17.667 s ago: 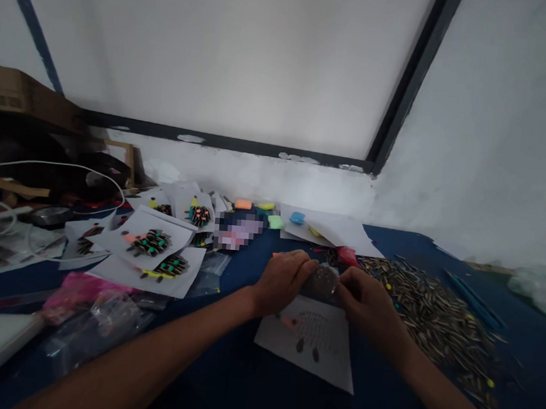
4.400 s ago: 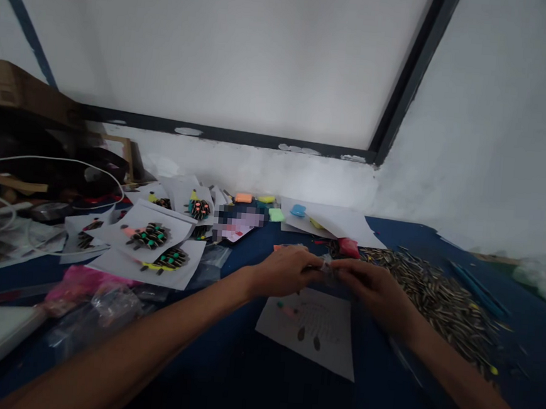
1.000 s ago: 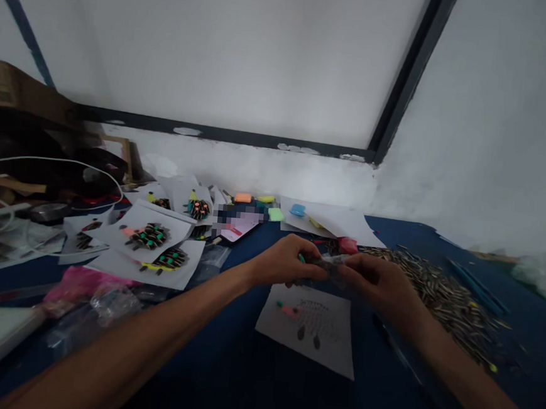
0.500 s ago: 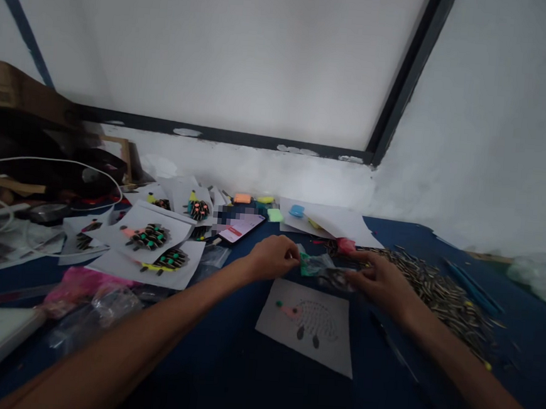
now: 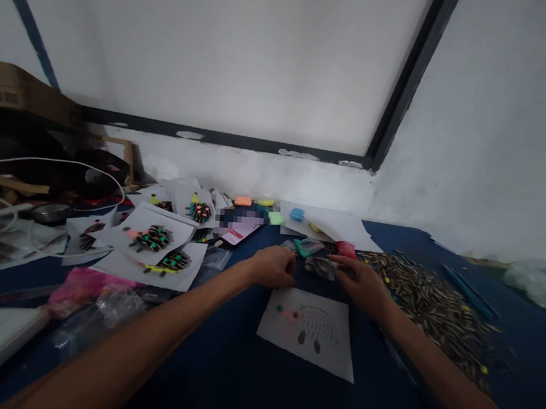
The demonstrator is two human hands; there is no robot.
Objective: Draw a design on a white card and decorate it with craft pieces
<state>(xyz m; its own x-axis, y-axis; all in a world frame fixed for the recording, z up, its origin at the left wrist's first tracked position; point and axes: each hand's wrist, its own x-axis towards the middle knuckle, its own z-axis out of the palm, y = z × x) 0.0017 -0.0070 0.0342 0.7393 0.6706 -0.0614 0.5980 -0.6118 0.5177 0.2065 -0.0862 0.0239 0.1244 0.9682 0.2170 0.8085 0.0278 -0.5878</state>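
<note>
My left hand (image 5: 272, 267) is closed, its curled fingertips down by the upper edge of a paper with a hedgehog drawing (image 5: 313, 324). Whatever those fingers pinch, if anything, is hidden. The drawing has a pink face, a green nose, rows of small marks and two dark feet. Across from it, my right hand (image 5: 363, 286) has its thumb and fingers at the edge of a small clear plastic bag (image 5: 319, 267) with dark bits inside. A green packet (image 5: 307, 247) lies just behind that bag, and a red packet (image 5: 346, 249) is beyond my right fingers.
A wide heap of dark, seed-like pieces (image 5: 439, 306) spreads at the right, by a blue tool (image 5: 472, 289). Papers with finished-looking hedgehogs (image 5: 152, 239) overlap at the left. A phone (image 5: 240, 228) and colored clay blocks (image 5: 276, 218) lie near the wall. Pink plastic (image 5: 84, 284) lies at left.
My left hand has come down from beside the green packet to the paper's upper edge. My right hand has shifted slightly left, along with the clear bag.
</note>
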